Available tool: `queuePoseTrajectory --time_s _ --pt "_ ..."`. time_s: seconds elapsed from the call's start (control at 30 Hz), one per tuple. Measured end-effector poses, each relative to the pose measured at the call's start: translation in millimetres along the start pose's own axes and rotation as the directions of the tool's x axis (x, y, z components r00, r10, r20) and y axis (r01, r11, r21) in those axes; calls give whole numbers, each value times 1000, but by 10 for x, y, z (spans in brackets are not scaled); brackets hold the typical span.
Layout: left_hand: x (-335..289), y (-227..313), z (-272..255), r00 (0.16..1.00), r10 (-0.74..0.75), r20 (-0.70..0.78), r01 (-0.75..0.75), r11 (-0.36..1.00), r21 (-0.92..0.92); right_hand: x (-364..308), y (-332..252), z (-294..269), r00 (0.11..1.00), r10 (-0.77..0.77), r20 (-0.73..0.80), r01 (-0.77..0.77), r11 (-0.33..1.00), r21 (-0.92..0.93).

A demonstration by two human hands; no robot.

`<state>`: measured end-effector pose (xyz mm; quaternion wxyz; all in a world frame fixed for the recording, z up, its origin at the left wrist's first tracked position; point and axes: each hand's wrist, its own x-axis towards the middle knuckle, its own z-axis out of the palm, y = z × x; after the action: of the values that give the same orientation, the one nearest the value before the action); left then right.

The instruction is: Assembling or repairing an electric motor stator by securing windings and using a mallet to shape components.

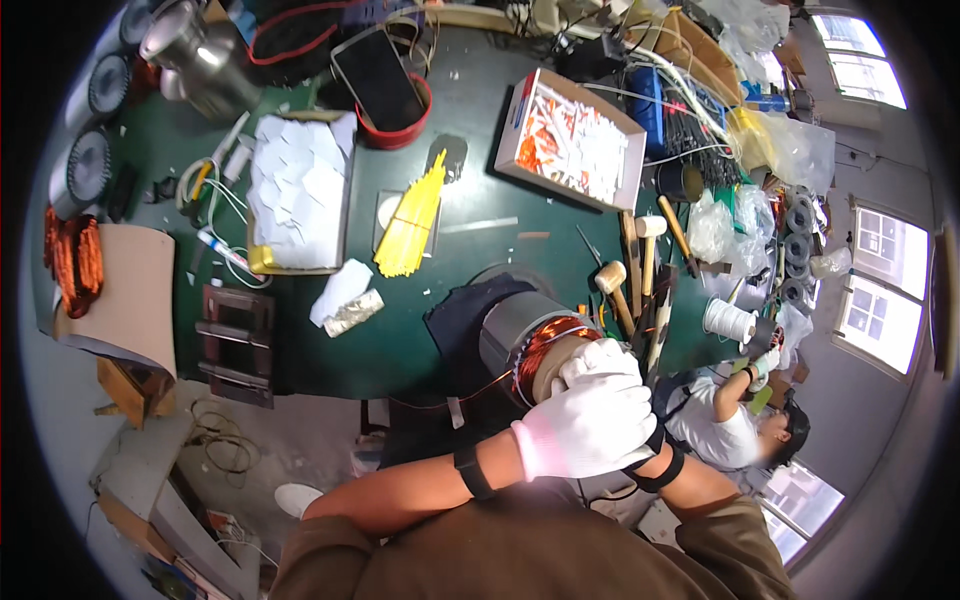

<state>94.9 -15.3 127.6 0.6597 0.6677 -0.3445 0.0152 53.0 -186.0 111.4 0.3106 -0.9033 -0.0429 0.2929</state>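
A grey cylindrical motor stator (500,337) lies on a dark cloth (462,318) at the bench's near edge, its open end turned toward me. Copper windings (548,346) ring that end, and a thin copper wire trails off to the left. My left hand (590,425), in a white glove with a pink cuff, is closed at the right side of this opening. What its fingers grip is hidden. From the lower right comes my right forearm (700,478) with a black wristband. The right hand is mostly covered by the left, so its fingers cannot be made out.
Right of the stator lie mallets (650,228). Farther back are a carton of white and orange pieces (632,160), yellow strips (410,225) and a tray of white sheets (350,150). A phone (378,80) rests on a red bowl (400,138). Another person (725,430) works at right.
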Motion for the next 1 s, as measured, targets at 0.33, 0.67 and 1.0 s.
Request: queuePoseTrajectory --time_s 0.33,0.67,1.0 --pt "-1044 68 -840 788 -613 57 577 768 278 -240 -442 -447 669 -193 -718 223 973 -55" --pt "632 -702 -257 588 -536 606 528 821 215 157 468 -671 969 210 -129 41 376 926" --pt "855 76 294 652 -312 691 86 936 341 -841 258 -901 724 -249 -643 506 826 250"
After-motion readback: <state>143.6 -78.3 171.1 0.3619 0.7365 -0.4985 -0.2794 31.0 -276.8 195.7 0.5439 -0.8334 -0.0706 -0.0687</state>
